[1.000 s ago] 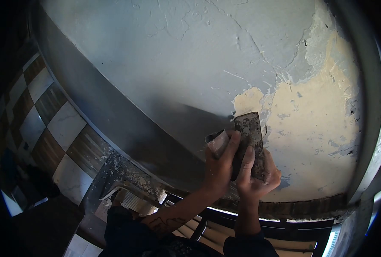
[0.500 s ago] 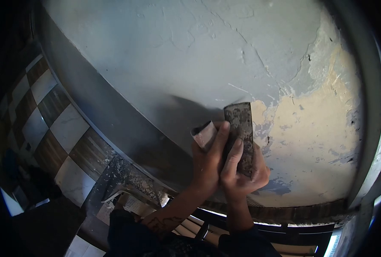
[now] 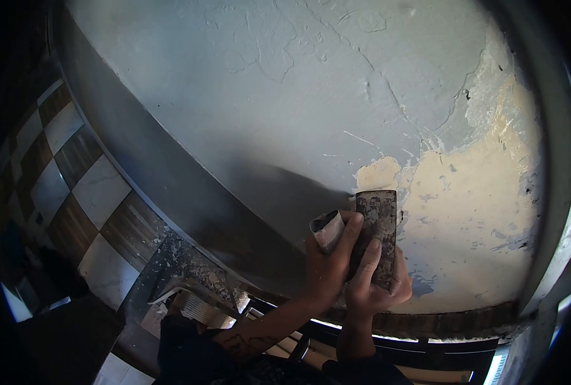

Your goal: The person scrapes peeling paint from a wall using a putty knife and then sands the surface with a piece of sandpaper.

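Grips a worn scraper (image 3: 376, 231) in the right hand (image 3: 378, 289), closed round its lower end with fingers (image 3: 369, 260) laid flat up the blade. Backs it with the left hand (image 3: 327, 269), also closed, pinching a rolled sheet (image 3: 327, 229), likely sandpaper, against the blade's left edge, with one finger reaching over the metal. Sets the blade's top edge on the wall (image 3: 279, 96), low and right of centre in the frame, at the border between grey paint and the bare yellowish patch (image 3: 471, 212). Shows cracked, blistered paint higher up, a dark band (image 3: 189, 205) curving down the left, checkered tiles (image 3: 86, 186) at far left and fallen flakes (image 3: 183, 253) at lower left.

Judged from here, risks:
- gouging the soft undercoat if tipped too steeply
- skating off a loose flake under a hard push and dragging knuckles across rough plaster
- dropping the rolled sheet, held only by a pinch
- taking dust in the eyes with the head this near
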